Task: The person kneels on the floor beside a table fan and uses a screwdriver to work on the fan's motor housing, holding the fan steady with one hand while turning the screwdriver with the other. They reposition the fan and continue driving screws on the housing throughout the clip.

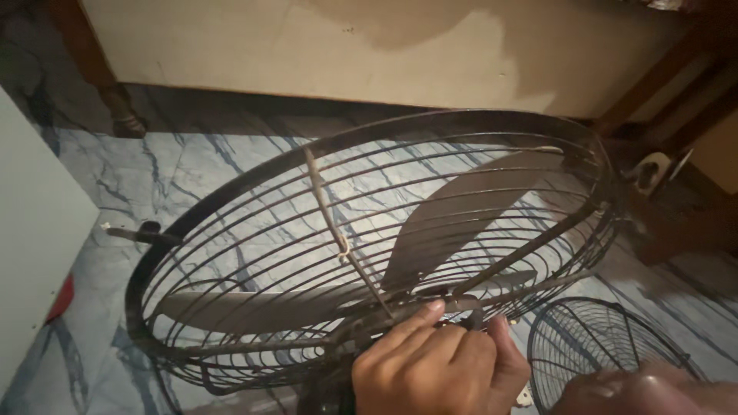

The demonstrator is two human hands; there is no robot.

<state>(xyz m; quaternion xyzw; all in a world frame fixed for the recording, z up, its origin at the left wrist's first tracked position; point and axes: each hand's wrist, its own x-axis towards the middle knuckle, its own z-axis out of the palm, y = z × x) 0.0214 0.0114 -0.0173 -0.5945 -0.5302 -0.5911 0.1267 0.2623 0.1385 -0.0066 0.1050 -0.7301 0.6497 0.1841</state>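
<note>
Plainly, one hand point(434, 365) pinches the hub at the centre of the fan guard point(369, 246).

Fingers curl tight on the hub ring; the tilted wire guard and grey blades point(461, 207) spread up and away from it. A blurred shape at lower right may be the other hand; its grip cannot be told.

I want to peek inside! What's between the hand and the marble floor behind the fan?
In the head view, the fan's wire guard and grey blades lie between the hand and the floor.

Dark wire fan guard point(231, 223) — round, tilted, blades inside — above marbled floor.
</note>
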